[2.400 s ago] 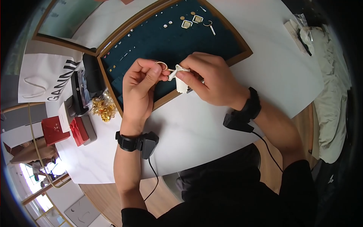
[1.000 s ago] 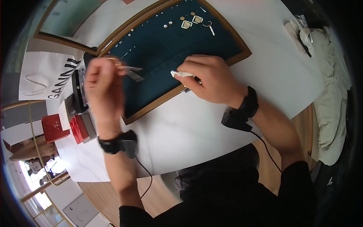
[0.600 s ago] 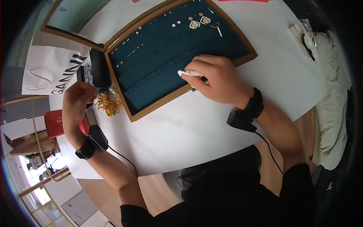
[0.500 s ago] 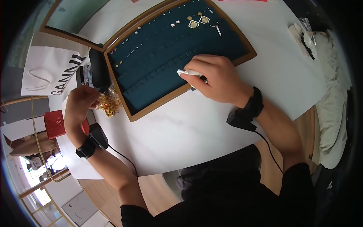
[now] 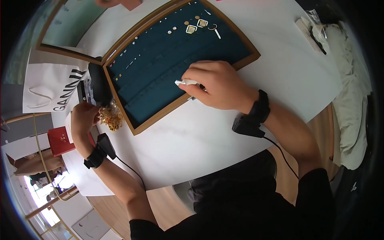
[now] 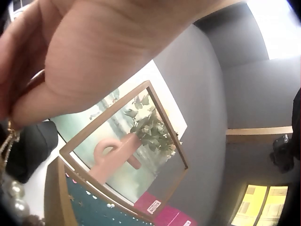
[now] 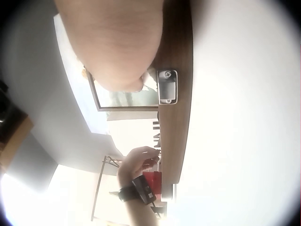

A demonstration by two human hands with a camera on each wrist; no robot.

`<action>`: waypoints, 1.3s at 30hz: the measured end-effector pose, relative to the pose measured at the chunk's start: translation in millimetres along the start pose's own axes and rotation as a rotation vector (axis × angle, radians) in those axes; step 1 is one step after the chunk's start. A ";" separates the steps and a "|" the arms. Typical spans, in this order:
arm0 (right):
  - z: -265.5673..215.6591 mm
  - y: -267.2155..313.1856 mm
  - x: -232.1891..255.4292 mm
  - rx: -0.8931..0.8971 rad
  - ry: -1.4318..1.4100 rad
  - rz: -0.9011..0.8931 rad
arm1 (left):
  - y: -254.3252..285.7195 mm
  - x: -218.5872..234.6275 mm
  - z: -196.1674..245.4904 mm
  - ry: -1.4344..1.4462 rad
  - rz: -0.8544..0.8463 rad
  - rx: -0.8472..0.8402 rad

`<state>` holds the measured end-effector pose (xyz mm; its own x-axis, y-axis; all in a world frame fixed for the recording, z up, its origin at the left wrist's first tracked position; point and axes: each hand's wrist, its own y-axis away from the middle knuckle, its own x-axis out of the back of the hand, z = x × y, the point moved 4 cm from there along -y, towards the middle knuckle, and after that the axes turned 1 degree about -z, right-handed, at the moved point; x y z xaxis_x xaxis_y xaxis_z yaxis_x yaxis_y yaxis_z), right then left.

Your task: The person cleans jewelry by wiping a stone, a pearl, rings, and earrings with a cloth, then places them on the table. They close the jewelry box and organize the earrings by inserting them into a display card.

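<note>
While the right hand (image 5: 220, 88) pinches a soft white cloth (image 5: 187, 82) above the wooden box (image 5: 160, 116), the left hand (image 5: 83, 120), just beside the box, pinches a gold chain (image 6: 9, 140) that looks light, bendy and best held by its end.

White table (image 5: 176, 152) — on it a wooden-framed jewelry case (image 5: 156, 121), gold jewelry heap (image 5: 111, 118), red box (image 5: 60, 141).

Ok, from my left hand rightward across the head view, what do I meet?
Left hand, gold-coloured bundle, crumpled white cloth, right hand, black wrist strap, cream fabric.
</note>
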<state>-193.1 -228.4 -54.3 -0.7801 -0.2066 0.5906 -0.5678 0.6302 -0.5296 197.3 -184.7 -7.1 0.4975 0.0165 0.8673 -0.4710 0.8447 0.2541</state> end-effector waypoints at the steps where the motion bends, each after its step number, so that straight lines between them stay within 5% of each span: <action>1: 0.8 0.5 -0.8 -0.003 0.002 0.003 | -1.2 0.9 -4.0 -0.095 0.019 0.034; 8: -0.1 1.2 -1.7 -0.044 0.019 0.020 | 20.8 4.8 25.4 -0.346 0.210 -0.035; 11: -0.2 3.8 -4.8 -0.022 0.048 0.056 | 55.3 -21.6 89.4 -0.151 0.165 -0.461; 17: 1.6 6.2 -5.5 0.025 0.106 0.050 | 83.3 -102.8 183.3 0.129 -0.119 -0.774; 25: 4.1 8.7 -9.0 0.002 0.140 0.036 | 48.1 -162.5 279.9 -0.012 0.071 -1.125; 28: 7.8 8.7 -11.7 -0.030 0.170 0.021 | 42.5 -172.1 296.8 -0.233 0.176 -1.309; 36: 5.2 8.6 -10.2 -0.042 0.155 0.023 | 32.5 -174.3 306.0 -0.469 0.283 -1.452; 39: 5.1 8.4 -10.8 -0.044 0.154 -0.022 | 25.7 -173.6 305.1 -0.609 0.327 -1.383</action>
<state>-190.8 -224.8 -68.2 -0.7158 -0.1057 0.6903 -0.5698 0.6598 -0.4899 -123.4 -329.1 -20.6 -0.0135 0.3701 0.9289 0.6939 0.6724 -0.2578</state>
